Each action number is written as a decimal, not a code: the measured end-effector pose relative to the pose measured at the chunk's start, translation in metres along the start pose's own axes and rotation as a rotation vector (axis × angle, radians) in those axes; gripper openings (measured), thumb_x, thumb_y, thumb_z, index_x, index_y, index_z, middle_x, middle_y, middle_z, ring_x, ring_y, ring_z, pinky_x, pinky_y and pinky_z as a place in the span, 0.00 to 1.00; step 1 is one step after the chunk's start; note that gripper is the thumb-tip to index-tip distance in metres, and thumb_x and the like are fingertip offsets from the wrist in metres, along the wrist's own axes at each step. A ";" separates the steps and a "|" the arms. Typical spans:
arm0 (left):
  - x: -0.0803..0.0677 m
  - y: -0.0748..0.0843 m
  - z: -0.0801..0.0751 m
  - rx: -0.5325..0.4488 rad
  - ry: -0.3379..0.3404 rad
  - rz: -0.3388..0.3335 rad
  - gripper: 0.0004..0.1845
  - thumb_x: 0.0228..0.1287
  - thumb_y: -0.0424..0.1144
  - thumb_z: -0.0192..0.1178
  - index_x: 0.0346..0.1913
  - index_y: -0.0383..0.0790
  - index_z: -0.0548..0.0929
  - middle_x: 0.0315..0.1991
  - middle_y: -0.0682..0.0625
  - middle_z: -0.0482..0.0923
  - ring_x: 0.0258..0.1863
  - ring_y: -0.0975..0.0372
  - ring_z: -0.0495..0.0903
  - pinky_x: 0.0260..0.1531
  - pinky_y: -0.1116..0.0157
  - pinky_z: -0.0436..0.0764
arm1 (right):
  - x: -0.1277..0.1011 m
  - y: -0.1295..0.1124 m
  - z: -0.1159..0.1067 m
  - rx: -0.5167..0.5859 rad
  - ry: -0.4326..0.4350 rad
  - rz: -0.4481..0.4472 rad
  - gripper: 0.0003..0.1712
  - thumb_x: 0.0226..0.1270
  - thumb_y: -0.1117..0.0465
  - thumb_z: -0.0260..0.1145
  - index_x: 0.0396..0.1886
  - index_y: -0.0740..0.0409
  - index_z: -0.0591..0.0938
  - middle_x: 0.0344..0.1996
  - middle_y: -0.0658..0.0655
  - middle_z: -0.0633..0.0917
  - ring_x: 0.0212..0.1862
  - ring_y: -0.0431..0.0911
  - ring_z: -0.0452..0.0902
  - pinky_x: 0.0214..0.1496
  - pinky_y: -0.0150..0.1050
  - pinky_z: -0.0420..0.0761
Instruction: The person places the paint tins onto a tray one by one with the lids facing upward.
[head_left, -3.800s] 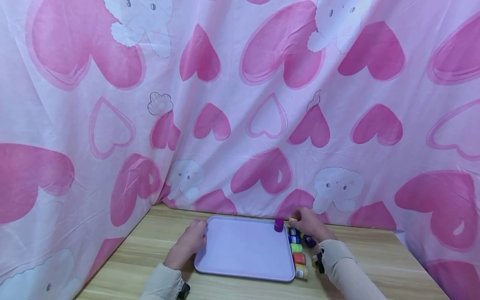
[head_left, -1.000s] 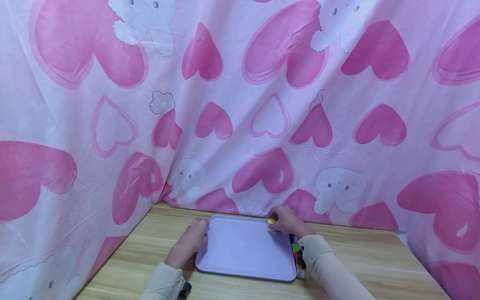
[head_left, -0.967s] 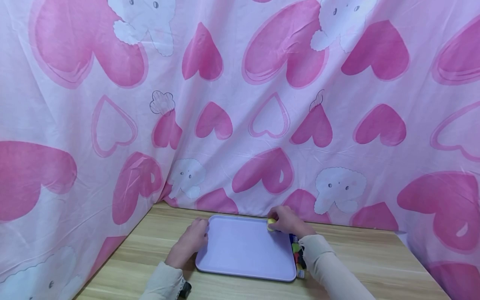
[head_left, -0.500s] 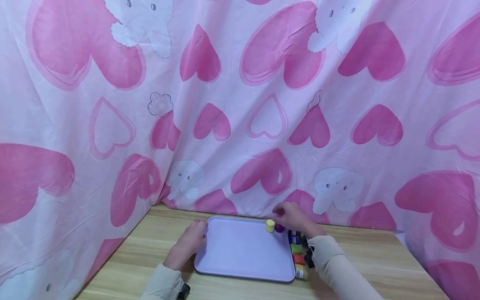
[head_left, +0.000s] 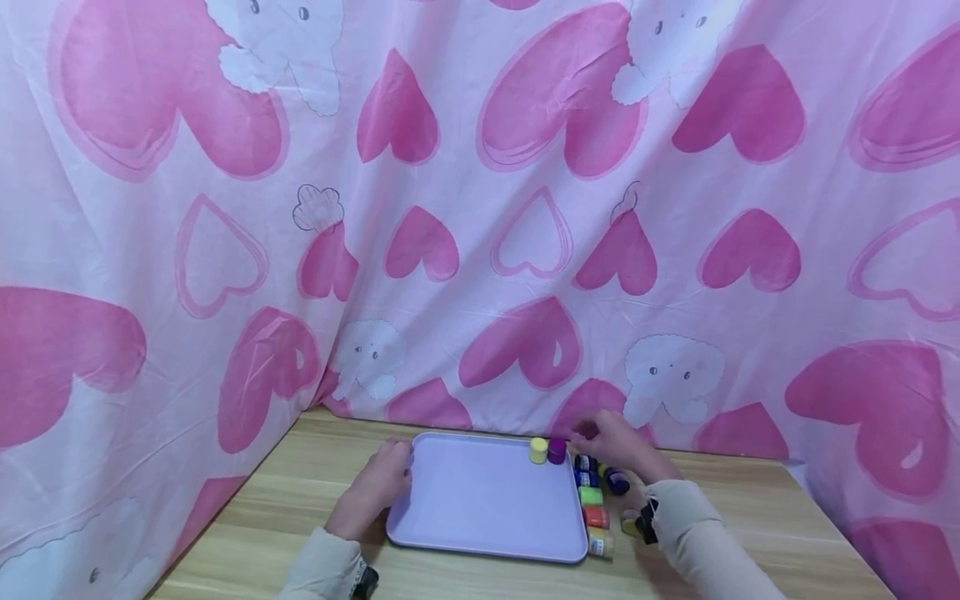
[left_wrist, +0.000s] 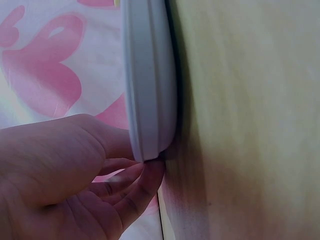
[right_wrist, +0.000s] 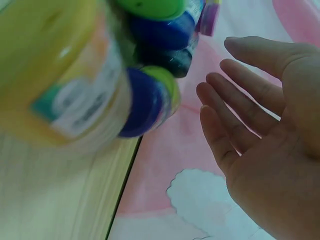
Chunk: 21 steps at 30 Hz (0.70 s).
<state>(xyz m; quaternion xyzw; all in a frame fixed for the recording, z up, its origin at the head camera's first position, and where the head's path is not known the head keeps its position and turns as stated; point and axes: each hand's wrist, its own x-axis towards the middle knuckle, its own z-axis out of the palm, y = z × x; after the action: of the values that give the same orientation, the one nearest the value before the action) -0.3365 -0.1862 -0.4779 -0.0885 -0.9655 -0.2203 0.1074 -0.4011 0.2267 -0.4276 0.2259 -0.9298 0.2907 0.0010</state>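
A pale lilac tray point(head_left: 480, 508) lies on the wooden table. My left hand point(head_left: 381, 479) grips its left edge; in the left wrist view the thumb lies along the rim and the fingers point(left_wrist: 150, 182) reach beneath. Two small paint jars, one yellow point(head_left: 538, 451) and one purple point(head_left: 557, 451), stand side by side in the tray's far right corner. Just right of them is my right hand point(head_left: 611, 442), its fingers relaxed and holding nothing. In the right wrist view its palm point(right_wrist: 270, 170) shows bare, beside the jars.
Along the tray's right side runs a row of jars: black point(head_left: 585, 462), blue point(head_left: 587, 479), green point(head_left: 591, 497), orange point(head_left: 596, 517) and tan point(head_left: 600, 542). Farther right lie a dark blue jar point(head_left: 617, 481) and a yellowish jar point(head_left: 630, 522). A heart-patterned curtain point(head_left: 517, 342) hangs behind.
The yellow jar was carried left by my right hand and let go in the tray beside the purple one. That hand has since moved back right. The left hand has stayed put.
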 end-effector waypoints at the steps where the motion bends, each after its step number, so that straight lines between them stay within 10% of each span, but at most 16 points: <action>1: 0.000 0.000 0.000 0.001 -0.001 -0.002 0.15 0.64 0.22 0.66 0.53 0.22 0.84 0.50 0.30 0.83 0.50 0.42 0.86 0.53 0.43 0.87 | -0.001 0.002 0.000 -0.007 -0.003 0.013 0.13 0.75 0.61 0.73 0.55 0.57 0.90 0.43 0.51 0.92 0.45 0.45 0.85 0.50 0.45 0.90; 21: -0.002 0.006 -0.007 0.005 -0.020 -0.033 0.15 0.65 0.24 0.68 0.54 0.24 0.85 0.53 0.31 0.83 0.53 0.43 0.87 0.56 0.45 0.87 | -0.018 0.028 0.000 -0.030 -0.100 0.106 0.18 0.72 0.62 0.75 0.59 0.54 0.89 0.53 0.52 0.91 0.59 0.52 0.86 0.67 0.62 0.82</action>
<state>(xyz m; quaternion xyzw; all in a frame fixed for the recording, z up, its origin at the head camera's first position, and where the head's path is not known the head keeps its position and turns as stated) -0.3319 -0.1840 -0.4700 -0.0745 -0.9683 -0.2189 0.0944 -0.3967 0.2544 -0.4454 0.1906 -0.9436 0.2646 -0.0572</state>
